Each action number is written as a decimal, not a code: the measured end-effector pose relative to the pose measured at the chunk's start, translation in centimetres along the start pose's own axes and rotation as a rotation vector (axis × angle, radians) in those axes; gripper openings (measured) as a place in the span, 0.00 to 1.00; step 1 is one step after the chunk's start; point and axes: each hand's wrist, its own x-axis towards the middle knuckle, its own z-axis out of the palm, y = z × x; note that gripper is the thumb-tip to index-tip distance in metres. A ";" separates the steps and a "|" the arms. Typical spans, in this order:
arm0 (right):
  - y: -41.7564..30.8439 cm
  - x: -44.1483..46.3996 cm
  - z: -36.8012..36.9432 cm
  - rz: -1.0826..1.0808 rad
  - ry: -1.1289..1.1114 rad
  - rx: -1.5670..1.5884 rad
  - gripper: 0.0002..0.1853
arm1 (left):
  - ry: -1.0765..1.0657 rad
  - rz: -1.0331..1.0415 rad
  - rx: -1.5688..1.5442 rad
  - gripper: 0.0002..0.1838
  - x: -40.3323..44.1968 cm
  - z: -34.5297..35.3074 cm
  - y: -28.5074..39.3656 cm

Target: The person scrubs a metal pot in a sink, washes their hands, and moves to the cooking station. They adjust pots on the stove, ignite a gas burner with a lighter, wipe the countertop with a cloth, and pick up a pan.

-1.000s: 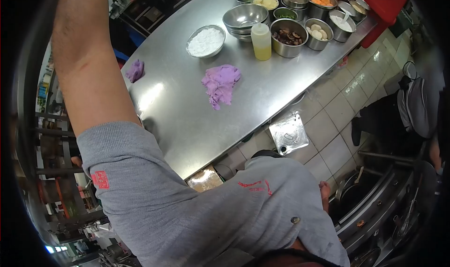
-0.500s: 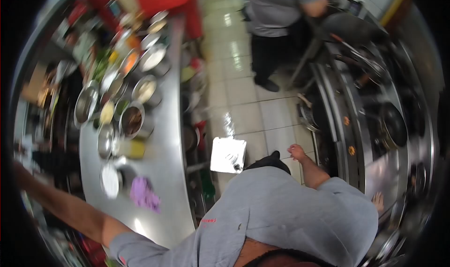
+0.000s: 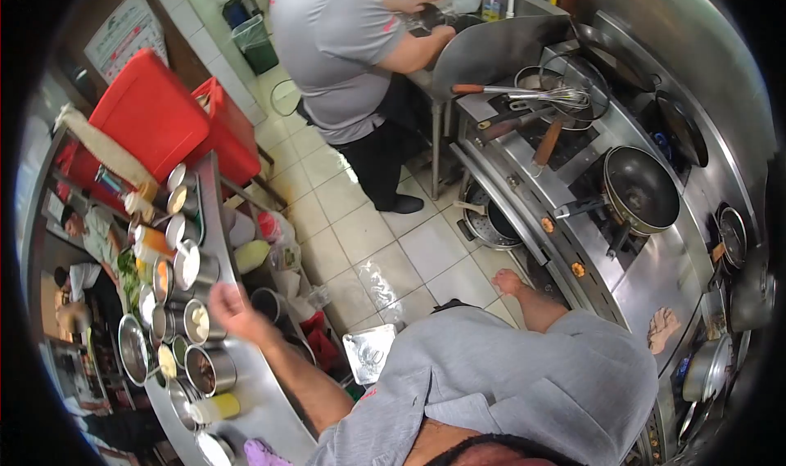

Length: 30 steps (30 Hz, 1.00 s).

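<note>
My left hand (image 3: 233,309) is blurred over the aisle edge of the steel counter (image 3: 266,409), beside metal pots of ingredients. Nothing shows in it, but its finger position is smeared. The nearest pots are one with pale pieces (image 3: 197,322) and one with dark contents (image 3: 205,370). My right hand (image 3: 508,283) hangs low in front of the stove, fingers loosely bent and apart, holding nothing visible. A black wok (image 3: 643,189) stands on the stove. A whisk (image 3: 565,98) lies across pans farther along.
A co-worker in grey (image 3: 340,65) stands ahead, hands near a sink. Red bins (image 3: 151,114) stand beyond the counter. A shiny square metal tin (image 3: 370,353) is low beside the counter. A tan cloth (image 3: 661,329) lies by the stove, a purple cloth (image 3: 264,451) on the counter.
The view has swung leftward and up, bringing more of the stove and co-worker into sight. My left arm has moved from the far left edge to beside the pots. My right hand still hangs low.
</note>
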 end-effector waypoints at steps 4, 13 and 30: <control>0.8 2.2 -3.8 0.044 0.119 0.121 0.15 | -0.990 -0.139 0.158 0.23 -10.1 9.2 -5.6; 4.5 1.7 -3.3 0.221 0.184 0.078 0.12 | -1.774 0.017 0.164 0.28 -14.9 22.6 -9.6; -5.2 -3.5 7.3 0.368 0.799 0.565 0.22 | -2.190 -0.399 0.648 0.15 -9.9 33.6 -37.5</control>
